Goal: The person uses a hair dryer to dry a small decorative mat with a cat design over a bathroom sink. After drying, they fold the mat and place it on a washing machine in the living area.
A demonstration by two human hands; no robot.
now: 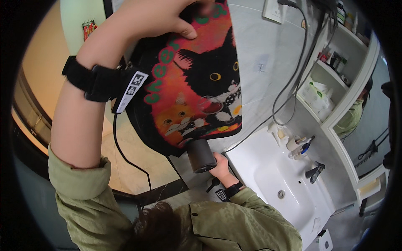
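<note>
My left hand [157, 18], at the top of the head view, grips the upper part of a flexible black-edged mat [188, 91] printed with cats and lettering. The mat hangs down from it; some fingertips are cut off or blurred at the top edge. Below the mat's lower edge, my right hand [220, 166] is closed around the handle of what looks like a dark grey hair dryer [201, 157], largely hiding that handle. The dryer's barrel lies right by the mat's bottom edge; whether they touch cannot be told.
At right is a white washbasin [267, 175] with a dark faucet [315, 172], cups [293, 142] and a soap dish on its rim. Above it are shelves [339, 70] and a mirror [361, 125]. Cords [273, 106] hang near a wall socket [274, 11]. A doorway threshold [160, 193] lies at lower left.
</note>
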